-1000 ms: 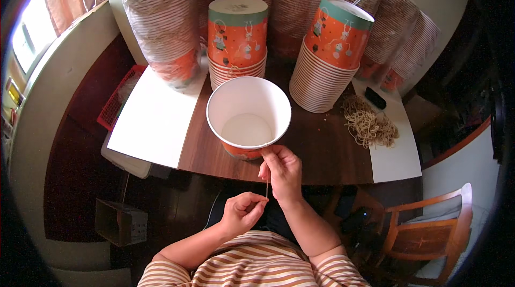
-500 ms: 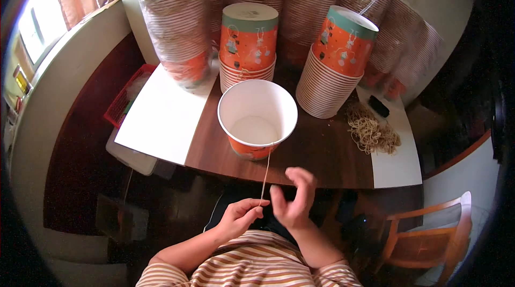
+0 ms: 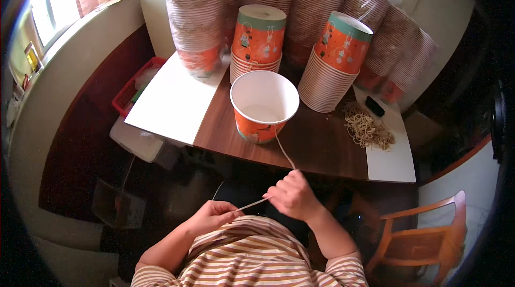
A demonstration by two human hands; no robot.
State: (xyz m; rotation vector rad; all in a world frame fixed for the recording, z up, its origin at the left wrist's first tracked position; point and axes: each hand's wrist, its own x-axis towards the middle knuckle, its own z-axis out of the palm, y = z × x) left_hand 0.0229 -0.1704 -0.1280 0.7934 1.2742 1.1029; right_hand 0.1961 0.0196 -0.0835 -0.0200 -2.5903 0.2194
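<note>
We hold a pale string that runs from the rim of the open paper bucket at the middle of the frame down and right to our right hand, then bends left and slightly down to our left hand. Its upper stretch is steep; the lower stretch between the hands is nearly level. Both hands are pinched shut on the string, below the near edge of the wooden table.

The bucket stands upright, mouth up, close to that near edge. To its left lies a white sheet; behind it rise two stacks of buckets, and a heap of strings lies to the right. Bare wood is open right of the bucket.

Half a second ago the string hung almost straight down and our right hand was spread open; now it is closed on the string.
</note>
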